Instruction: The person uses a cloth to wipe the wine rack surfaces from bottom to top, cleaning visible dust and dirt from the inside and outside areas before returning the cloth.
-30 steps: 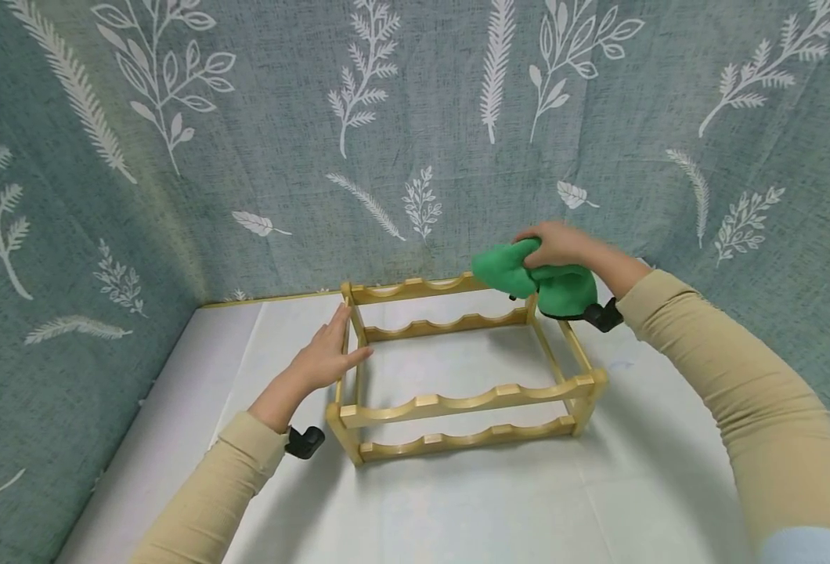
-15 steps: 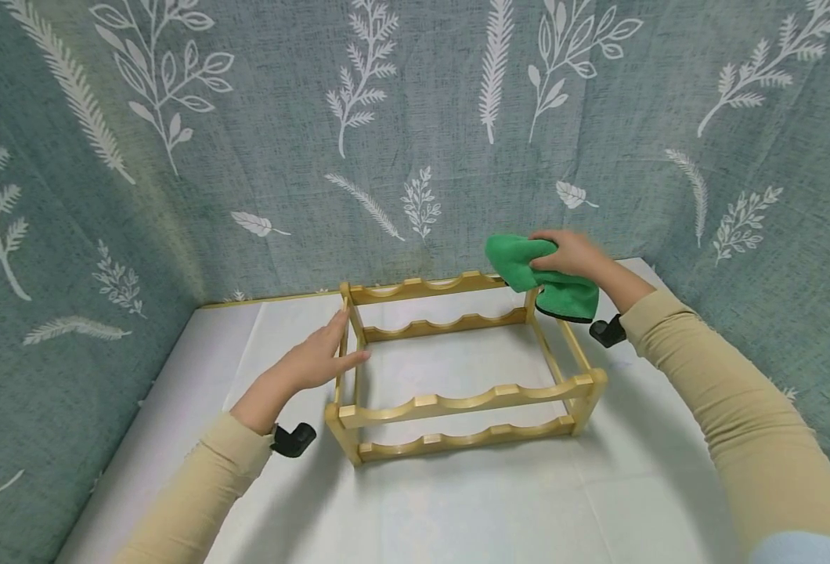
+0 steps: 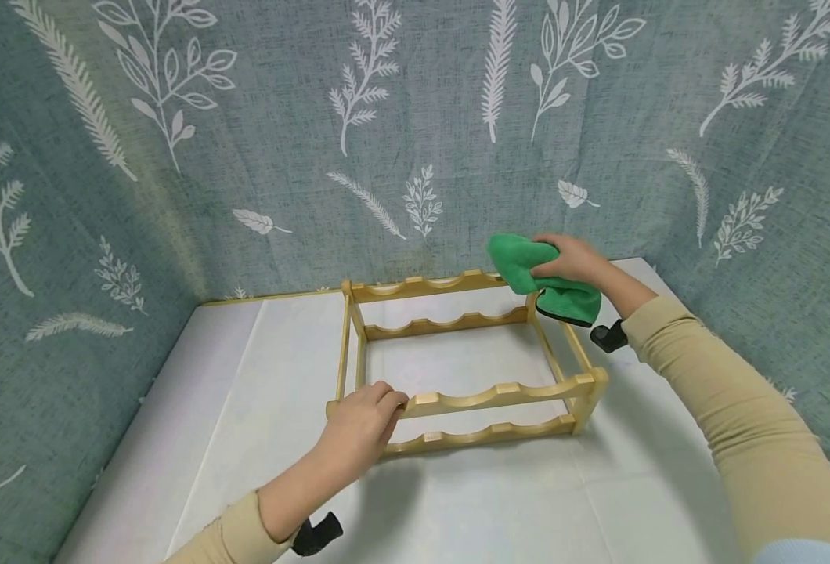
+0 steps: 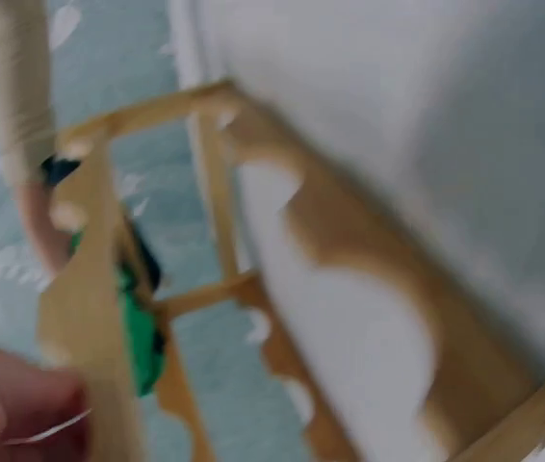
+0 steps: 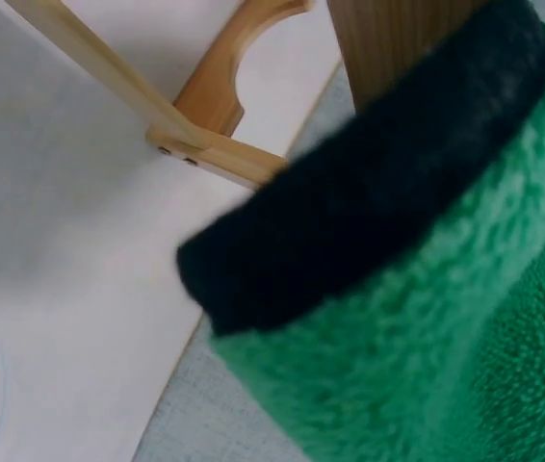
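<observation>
A light wooden rack point(image 3: 507, 398) with scalloped rails stands on the white table. My left hand point(image 3: 360, 427) grips its top front rail near the left front corner, fingers curled over the wood. In the left wrist view, a bit of that hand point(image 4: 22, 399) shows beside the blurred scalloped rail point(image 4: 90, 318). At the back right corner, my right hand point(image 3: 573, 258) holds a bunched green cloth point(image 3: 517, 262) with a dark edge, covering that corner of the rack. Close up in the right wrist view, the fluffy cloth point(image 5: 378, 385) and its dark border hide the right hand.
The white table point(image 3: 471, 509) reaches back to a grey-green curtain point(image 3: 281, 157) with white leaf prints, which also closes off both sides. A small black wrist camera point(image 3: 319, 534) sits under the left wrist, another camera point(image 3: 608, 337) under the right.
My left hand has come from the rack's left side toward the front and now grips the front rail. The right hand with the cloth has shifted slightly right, then stayed nearly still.
</observation>
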Tool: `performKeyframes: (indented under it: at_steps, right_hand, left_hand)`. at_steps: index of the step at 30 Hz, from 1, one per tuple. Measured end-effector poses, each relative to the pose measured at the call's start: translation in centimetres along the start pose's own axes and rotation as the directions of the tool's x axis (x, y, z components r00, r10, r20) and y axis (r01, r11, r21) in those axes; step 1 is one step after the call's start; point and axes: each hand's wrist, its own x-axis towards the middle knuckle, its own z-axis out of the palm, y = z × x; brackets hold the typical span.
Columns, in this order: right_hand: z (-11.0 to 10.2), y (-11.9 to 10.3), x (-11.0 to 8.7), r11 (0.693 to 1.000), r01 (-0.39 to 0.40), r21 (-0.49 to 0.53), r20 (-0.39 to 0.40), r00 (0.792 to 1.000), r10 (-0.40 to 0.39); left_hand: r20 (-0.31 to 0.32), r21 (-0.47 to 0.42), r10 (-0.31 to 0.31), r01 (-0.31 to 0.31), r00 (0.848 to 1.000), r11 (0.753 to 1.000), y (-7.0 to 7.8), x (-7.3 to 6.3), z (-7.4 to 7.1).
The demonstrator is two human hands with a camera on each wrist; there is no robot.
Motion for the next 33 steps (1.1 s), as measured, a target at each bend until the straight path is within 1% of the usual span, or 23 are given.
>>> performKeyframes:
  at_steps: [2, 4, 7, 9, 12, 15, 19, 23, 26, 28, 30, 31, 33]
  right_hand:
    - [0.1, 0.0, -0.1, 1.000, -0.003, 0.004, -0.002, 1.000, 0.003]
    - [0.1, 0.1, -0.1, 1.000, -0.006, 0.008, -0.006, 1.000, 0.006]
    - [0.1, 0.2, -0.2, 1.000, -0.001, 0.008, -0.018, 1.000, 0.001]
    - [0.1, 0.2, -0.2, 1.000, 0.007, 0.007, -0.029, 1.000, -0.007]
    - [-0.1, 0.4, -0.5, 0.999, 0.021, 0.025, -0.040, 0.999, -0.020]
    - [-0.5, 0.6, -1.1, 0.995, 0.026, 0.095, -0.037, 0.999, -0.023]
    - [-1.9, 0.9, -2.3, 0.979, 0.022, 0.203, -0.045, 0.999, -0.014]
    - [-3.8, 1.5, -3.9, 0.966, -0.006, 0.258, -0.086, 0.996, 0.030]
    - [-5.1, 2.7, -5.1, 0.953, -0.041, 0.299, -0.108, 0.991, 0.076]
    - [-5.7, 3.8, -5.8, 0.947, -0.065, 0.315, -0.114, 0.988, 0.106]
    - [-5.9, 5.0, -6.6, 0.943, -0.086, 0.321, -0.116, 0.985, 0.129]
    - [-5.9, 5.6, -6.9, 0.943, -0.093, 0.319, -0.117, 0.984, 0.137]
    - [-5.7, 6.8, -7.5, 0.941, -0.113, 0.320, -0.111, 0.982, 0.155]
  left_hand:
    - [-0.097, 0.048, 0.019, -0.015, 0.995, 0.999, 0.1, -0.4, 1.1]
    - [-0.155, 0.066, 0.029, -0.019, 0.988, 0.998, 0.1, -0.5, 1.8]
    - [-0.208, 0.077, 0.047, -0.032, 0.977, 0.997, -0.1, -0.5, 2.4]
    - [-0.218, 0.081, 0.059, -0.042, 0.974, 0.996, -0.5, -0.5, 2.6]
    - [-0.208, 0.066, 0.068, -0.055, 0.976, 0.996, -1.4, -0.3, 2.5]
    - [-0.181, 0.027, 0.084, -0.080, 0.980, 0.996, -2.8, 0.0, 2.3]
    - [-0.122, -0.042, 0.105, -0.110, 0.987, 0.993, -5.3, 0.3, 1.7]
    - [-0.058, -0.125, 0.097, -0.104, 0.994, 0.987, -8.1, 0.6, 1.1]
    - [-0.031, -0.186, 0.095, -0.099, 0.995, 0.977, -10.2, 0.7, 0.8]
    - [-0.025, -0.244, 0.109, -0.111, 0.994, 0.963, -11.7, 0.7, 0.6]
    - [-0.022, -0.312, 0.131, -0.132, 0.991, 0.941, -13.1, 0.7, 0.4]
    - [-0.020, -0.349, 0.146, -0.144, 0.989, 0.926, -13.9, 0.6, 0.2]
    - [-0.002, -0.431, 0.172, -0.156, 0.985, 0.889, -15.2, 0.6, -0.2]
